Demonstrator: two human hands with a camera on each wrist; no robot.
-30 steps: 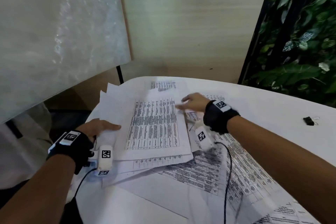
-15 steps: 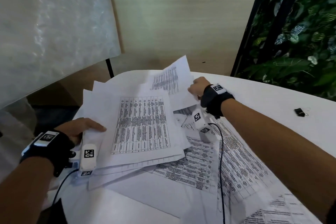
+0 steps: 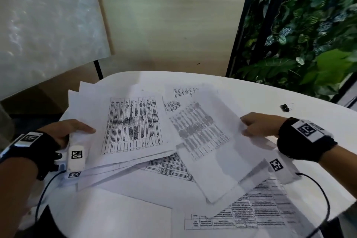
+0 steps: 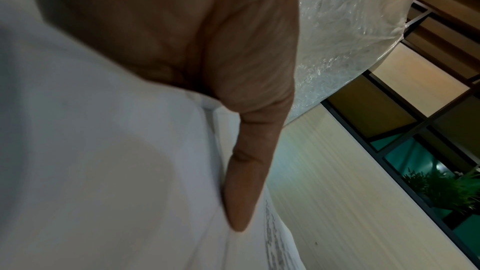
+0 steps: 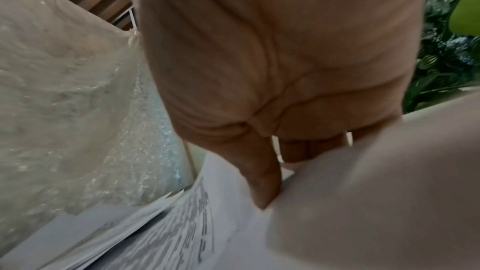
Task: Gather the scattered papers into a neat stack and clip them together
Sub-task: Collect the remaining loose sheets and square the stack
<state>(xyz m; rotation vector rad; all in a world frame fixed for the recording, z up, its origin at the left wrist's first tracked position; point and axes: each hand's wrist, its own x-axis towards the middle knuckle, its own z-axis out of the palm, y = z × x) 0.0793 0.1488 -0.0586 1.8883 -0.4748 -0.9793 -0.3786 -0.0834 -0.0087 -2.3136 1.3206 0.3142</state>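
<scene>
Gathering is maybe half done: my left hand (image 3: 63, 131) grips a loose bundle of papers (image 3: 133, 123) at its left edge, thumb on top, fingers underneath; the sheets in it are fanned and crooked, edges not squared

My right hand (image 3: 257, 126) pinches the edge of one loose sheet (image 3: 204, 137), thumb on top and fingers below, and the sheet hangs tilted over the pile beside the bundle; it's blurred, so I judge it's on its way in

Left to do:
- more sheets (image 3: 257, 212) lie flat on the white table (image 3: 251, 91) near me, one printed with a table, others blank side up, overlapping at odd angles
- one more printed sheet (image 3: 183, 92) pokes out at the far side, partly covered
- squaring the edges
- clipping: the black clip (image 3: 285, 107) sits untouched on the table, well apart from the pile, off to my right

Writing: the sheets carry dense printed tables in rows and columns, too small and blurred to read a single word, no brand or logo visible. The white tags on my wrist straps (image 3: 307, 131) show square black-and-white marker patterns, no readable text
</scene>
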